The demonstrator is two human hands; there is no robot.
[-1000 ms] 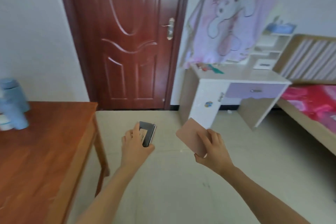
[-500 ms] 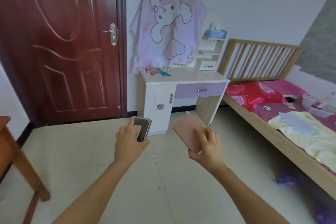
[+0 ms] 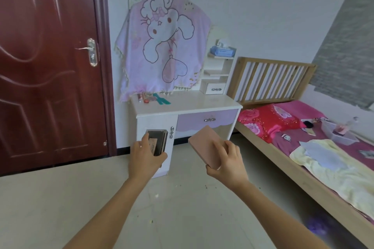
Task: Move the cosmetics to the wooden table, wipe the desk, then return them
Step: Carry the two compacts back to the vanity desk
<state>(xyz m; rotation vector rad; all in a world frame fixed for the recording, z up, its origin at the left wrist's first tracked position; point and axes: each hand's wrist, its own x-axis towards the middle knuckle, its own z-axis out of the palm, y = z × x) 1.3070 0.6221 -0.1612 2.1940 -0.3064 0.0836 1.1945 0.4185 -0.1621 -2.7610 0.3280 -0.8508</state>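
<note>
My left hand [image 3: 145,157] grips a dark, clear-edged cosmetic case [image 3: 158,141], held upright in front of the desk's cabinet door. My right hand [image 3: 226,159] holds a flat pink palette [image 3: 205,143] tilted toward the desk. The white and lilac desk [image 3: 202,103] stands ahead against the wall. At the desk's back left lie a few small items: a red tube [image 3: 145,100] and a teal object [image 3: 162,100]. The wooden table is out of view.
A dark red door [image 3: 50,66] is at the left. A pink cartoon cloth [image 3: 162,46] drapes over the desk's mirror, with a small shelf and tissue pack [image 3: 222,50] beside it. A wooden bed [image 3: 303,147] with bedding runs along the right. Pale tiled floor lies between me and the desk.
The view has swung right, away from the wooden table, and closed in on the white desk. Both hands keep their cases and have moved with me toward the desk.
</note>
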